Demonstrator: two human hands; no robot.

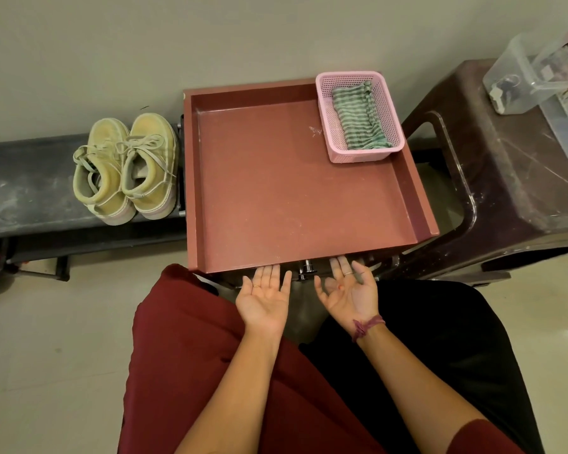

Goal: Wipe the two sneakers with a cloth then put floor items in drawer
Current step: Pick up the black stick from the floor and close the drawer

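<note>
We see both hands palm-up at the lower centre of the frame, the left hand (pixel 265 297) and the right hand (pixel 349 293) spread and holding nothing, fingertips at or just under the front edge of the pulled-out drawer (pixel 269 188); whether they touch it we cannot tell, since the edge hides them. The pink basket (pixel 328 126) sits in the drawer's upper right corner with the striped cloth (pixel 358 121) folded inside. The two sneakers (pixel 125 168) stand side by side on the dark low bench (pixel 23 188) at left, just beside the drawer. With everything seemingly stowed, we judge the step is closing the drawer: push evenly with both hands either side of the knob (pixel 307 268), keeping fingers clear of the gap.
</note>
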